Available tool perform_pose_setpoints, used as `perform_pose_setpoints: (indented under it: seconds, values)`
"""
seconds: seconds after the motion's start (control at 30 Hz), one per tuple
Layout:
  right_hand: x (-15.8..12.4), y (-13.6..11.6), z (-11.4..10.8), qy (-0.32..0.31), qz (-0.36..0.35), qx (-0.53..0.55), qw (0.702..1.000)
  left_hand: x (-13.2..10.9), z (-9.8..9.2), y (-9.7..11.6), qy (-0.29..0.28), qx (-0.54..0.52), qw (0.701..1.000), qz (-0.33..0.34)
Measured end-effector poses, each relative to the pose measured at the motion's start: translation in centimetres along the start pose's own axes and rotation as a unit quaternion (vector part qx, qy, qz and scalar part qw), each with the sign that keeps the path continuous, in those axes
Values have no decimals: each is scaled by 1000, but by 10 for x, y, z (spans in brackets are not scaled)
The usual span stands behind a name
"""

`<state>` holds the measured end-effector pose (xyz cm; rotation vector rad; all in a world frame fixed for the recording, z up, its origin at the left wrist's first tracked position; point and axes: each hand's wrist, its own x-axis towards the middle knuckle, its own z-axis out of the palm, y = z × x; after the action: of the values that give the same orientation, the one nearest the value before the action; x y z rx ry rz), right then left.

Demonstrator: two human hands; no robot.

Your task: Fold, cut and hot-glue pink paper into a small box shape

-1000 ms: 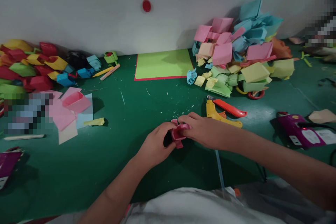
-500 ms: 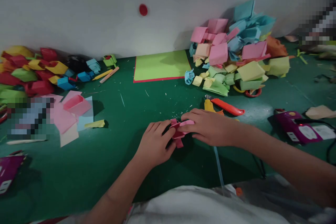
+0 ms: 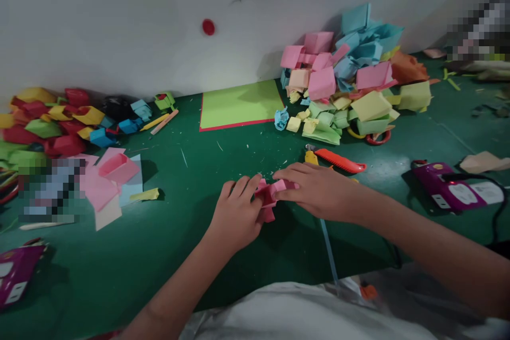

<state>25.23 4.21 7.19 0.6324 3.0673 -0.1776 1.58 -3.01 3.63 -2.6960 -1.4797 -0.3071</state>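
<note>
A small folded pink paper piece (image 3: pixel 269 195) lies on the green table (image 3: pixel 199 170) between my two hands. My left hand (image 3: pixel 237 215) presses on its left side with the fingers curled over it. My right hand (image 3: pixel 319 188) lies over its right side, fingers pinching the pink flap. Part of the paper is hidden under both hands. A yellow glue gun (image 3: pixel 310 158) is mostly hidden behind my right hand.
An orange utility knife (image 3: pixel 340 161) lies just beyond my right hand. A green sheet (image 3: pixel 241 104) and a heap of folded coloured papers (image 3: pixel 350 85) sit by the wall. More folded papers (image 3: pixel 51 117) and pink sheets (image 3: pixel 103 180) lie left. Purple devices (image 3: pixel 446 186) sit at the right.
Both hands stay on the pink paper. The left fingers have stretched up over its left edge. The view has drifted slightly, so everything sits a little lower and further left.
</note>
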Motion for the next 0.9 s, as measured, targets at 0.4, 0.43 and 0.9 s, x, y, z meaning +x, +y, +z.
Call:
perform_pose_setpoints:
  seconds: [0.4, 0.43, 0.9]
  values:
    - [1, -3, -3, 13, -4, 4, 1000, 8, -10, -5, -33, 28, 998, 34]
    - [0, -3, -3, 15, 3, 3, 1000, 8, -10, -5, -36, 24, 998, 37]
    - [-23, 7, -13, 82, 68, -38, 994, 7, -10, -9, -59, -51, 997, 2]
